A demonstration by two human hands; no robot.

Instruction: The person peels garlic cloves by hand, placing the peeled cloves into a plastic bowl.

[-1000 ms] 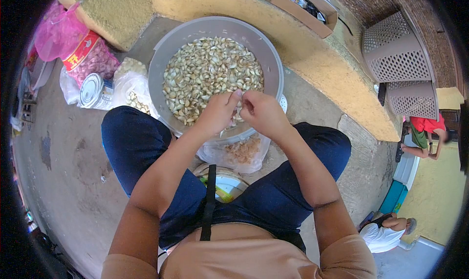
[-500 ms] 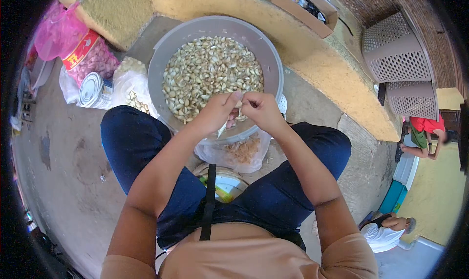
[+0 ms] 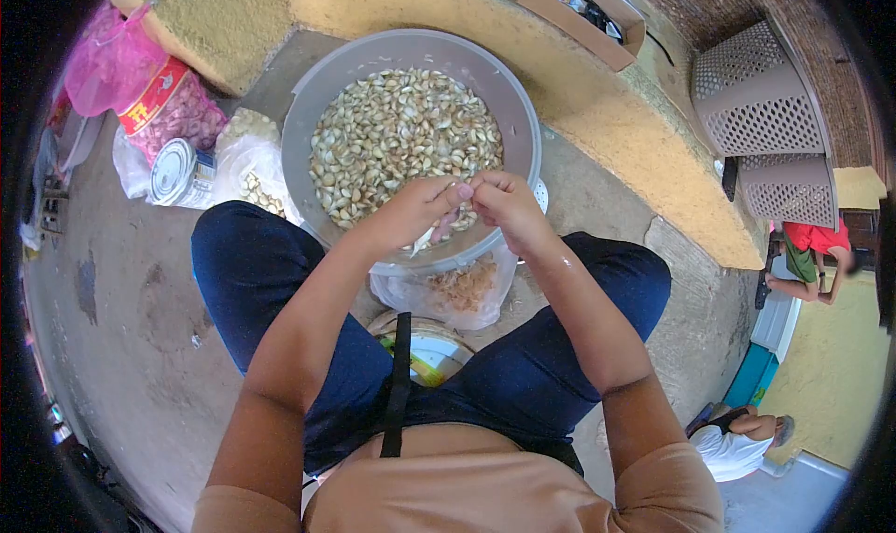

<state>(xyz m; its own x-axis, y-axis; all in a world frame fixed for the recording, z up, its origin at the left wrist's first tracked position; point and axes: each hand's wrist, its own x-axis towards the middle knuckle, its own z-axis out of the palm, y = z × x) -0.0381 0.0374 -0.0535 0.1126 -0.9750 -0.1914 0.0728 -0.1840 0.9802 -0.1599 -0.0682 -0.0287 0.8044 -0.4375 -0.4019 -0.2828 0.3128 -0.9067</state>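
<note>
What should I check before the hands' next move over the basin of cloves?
1. Left hand and right hand meet fingertip to fingertip: ok.
2. Both hands above the near rim of the grey basin: ok.
3. What the fingers pinch: cannot tell.
4. Cloves lie inside the basin: ok.
5. Plastic bag of peels sits below that rim: ok.

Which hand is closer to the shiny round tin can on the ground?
Left. The left hand is over the near rim of the big grey plastic bowl, on the silver round tin can's side; the right hand sits just beyond it, farther from the can.
</note>
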